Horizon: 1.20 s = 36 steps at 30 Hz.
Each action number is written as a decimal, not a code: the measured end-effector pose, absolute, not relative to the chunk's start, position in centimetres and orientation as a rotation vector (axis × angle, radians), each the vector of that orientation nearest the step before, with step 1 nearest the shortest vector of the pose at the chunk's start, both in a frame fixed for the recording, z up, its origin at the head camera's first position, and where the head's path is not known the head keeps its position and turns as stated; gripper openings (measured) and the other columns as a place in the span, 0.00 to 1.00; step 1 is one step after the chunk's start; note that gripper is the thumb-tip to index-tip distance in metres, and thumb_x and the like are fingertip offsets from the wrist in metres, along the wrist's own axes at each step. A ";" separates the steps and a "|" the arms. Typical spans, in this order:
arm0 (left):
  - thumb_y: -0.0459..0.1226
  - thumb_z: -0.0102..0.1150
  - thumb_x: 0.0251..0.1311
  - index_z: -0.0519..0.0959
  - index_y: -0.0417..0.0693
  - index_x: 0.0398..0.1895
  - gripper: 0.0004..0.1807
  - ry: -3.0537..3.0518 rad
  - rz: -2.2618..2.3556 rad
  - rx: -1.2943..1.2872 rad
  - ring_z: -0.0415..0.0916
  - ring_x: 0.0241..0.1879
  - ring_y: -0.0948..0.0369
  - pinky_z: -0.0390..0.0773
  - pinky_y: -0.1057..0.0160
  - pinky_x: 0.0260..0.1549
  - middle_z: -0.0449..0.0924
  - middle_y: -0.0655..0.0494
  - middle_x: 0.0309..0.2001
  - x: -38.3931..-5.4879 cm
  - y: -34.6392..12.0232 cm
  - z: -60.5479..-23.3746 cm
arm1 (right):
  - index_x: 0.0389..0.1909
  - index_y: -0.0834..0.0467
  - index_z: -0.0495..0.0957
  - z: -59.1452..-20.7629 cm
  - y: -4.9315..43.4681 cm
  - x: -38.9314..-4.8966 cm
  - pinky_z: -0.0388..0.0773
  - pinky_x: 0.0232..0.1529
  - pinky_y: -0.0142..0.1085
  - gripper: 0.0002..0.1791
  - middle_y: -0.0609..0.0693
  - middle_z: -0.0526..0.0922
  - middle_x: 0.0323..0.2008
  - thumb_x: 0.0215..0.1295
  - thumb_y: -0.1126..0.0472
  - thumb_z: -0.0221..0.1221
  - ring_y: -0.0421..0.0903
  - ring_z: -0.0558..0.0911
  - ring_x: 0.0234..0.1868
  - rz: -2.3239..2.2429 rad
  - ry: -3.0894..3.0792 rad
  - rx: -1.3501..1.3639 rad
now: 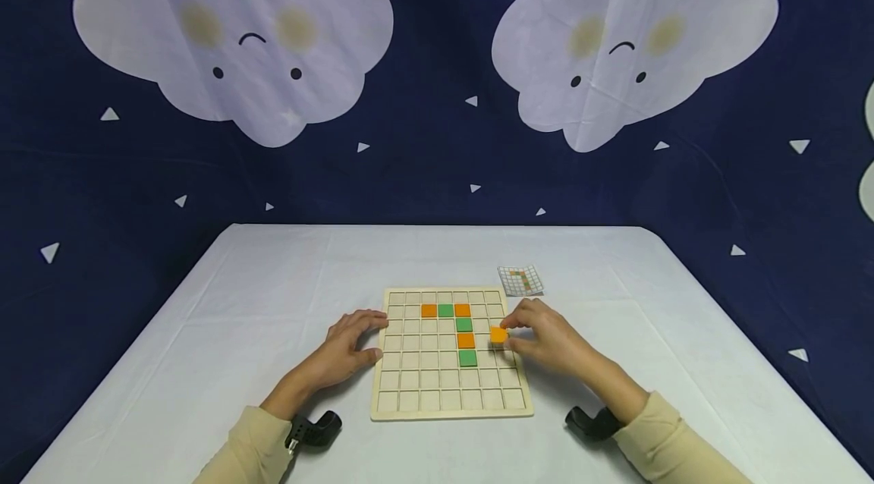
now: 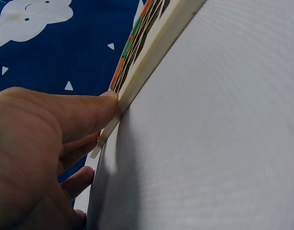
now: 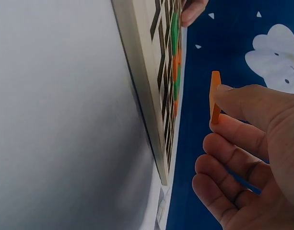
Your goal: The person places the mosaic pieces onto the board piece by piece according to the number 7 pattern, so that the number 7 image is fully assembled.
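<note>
A wooden grid board (image 1: 419,400) lies on the table with three orange and three green square tiles in its cells. They form a row near the far side, such as the orange tile (image 1: 429,310), and a column running toward me, down to a green tile (image 1: 467,358). My right hand (image 1: 556,340) pinches another orange tile (image 3: 215,97) between thumb and index finger, raised over the board's right side. With fingers extended, my left hand (image 1: 341,351) touches the board's left edge with thumb and fingertips.
Behind the board's far right corner lies a small printed card (image 1: 521,281) showing a grid with a coloured pattern. White cloth covers the table (image 1: 273,279). A dark blue backdrop (image 1: 437,165) with clouds hangs behind it. Black devices (image 1: 315,429) are worn on both wrists.
</note>
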<state>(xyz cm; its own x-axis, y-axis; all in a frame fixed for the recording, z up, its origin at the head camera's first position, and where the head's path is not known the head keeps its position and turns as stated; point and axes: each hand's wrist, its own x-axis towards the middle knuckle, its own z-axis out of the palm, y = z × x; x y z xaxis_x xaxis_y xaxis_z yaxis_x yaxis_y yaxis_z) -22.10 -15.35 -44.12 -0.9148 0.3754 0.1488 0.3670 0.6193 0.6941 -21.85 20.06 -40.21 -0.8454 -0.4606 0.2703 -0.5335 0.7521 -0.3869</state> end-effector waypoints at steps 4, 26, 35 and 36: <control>0.33 0.62 0.54 0.73 0.43 0.57 0.24 2.815 1.209 0.650 0.56 0.69 0.46 0.41 0.40 0.68 0.68 0.50 0.63 -22.1 -15.3 -44.0 | 0.39 0.53 0.82 -40.2 19.7 -21.5 0.77 0.45 0.37 0.11 0.41 0.78 0.39 0.54 0.60 0.65 0.40 0.76 0.43 0.680 -2.796 0.830; 0.34 0.63 0.54 0.74 0.46 0.56 0.24 2.832 1.193 0.648 0.59 0.66 0.47 0.47 0.41 0.65 0.69 0.53 0.63 -22.3 -15.3 -44.1 | 0.37 0.51 0.83 -40.6 18.0 -20.2 0.70 0.35 0.27 0.09 0.39 0.77 0.35 0.54 0.57 0.66 0.34 0.68 0.37 0.637 -2.807 1.009; 0.34 0.63 0.54 0.74 0.45 0.56 0.24 2.827 1.201 0.637 0.58 0.67 0.46 0.46 0.41 0.65 0.69 0.52 0.63 -22.1 -15.3 -44.1 | 0.37 0.52 0.82 -41.1 17.6 -19.8 0.70 0.35 0.27 0.09 0.41 0.76 0.33 0.55 0.56 0.66 0.35 0.69 0.37 0.652 -2.811 1.067; 0.34 0.63 0.54 0.74 0.45 0.56 0.24 2.829 1.201 0.639 0.59 0.66 0.47 0.46 0.41 0.65 0.69 0.52 0.63 -22.1 -15.3 -44.1 | 0.37 0.52 0.82 -41.2 17.6 -19.8 0.70 0.35 0.27 0.09 0.41 0.76 0.33 0.55 0.57 0.66 0.35 0.69 0.37 0.651 -2.807 1.069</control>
<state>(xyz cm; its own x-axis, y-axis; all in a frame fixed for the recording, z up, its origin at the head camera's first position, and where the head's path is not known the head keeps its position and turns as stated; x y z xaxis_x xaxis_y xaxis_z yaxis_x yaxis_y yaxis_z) -22.13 -15.32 -44.10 -0.9171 0.3679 0.1536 0.3660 0.6243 0.6901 -19.81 17.56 -41.17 -0.7558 -0.6203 0.2096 -0.6493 0.6686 -0.3625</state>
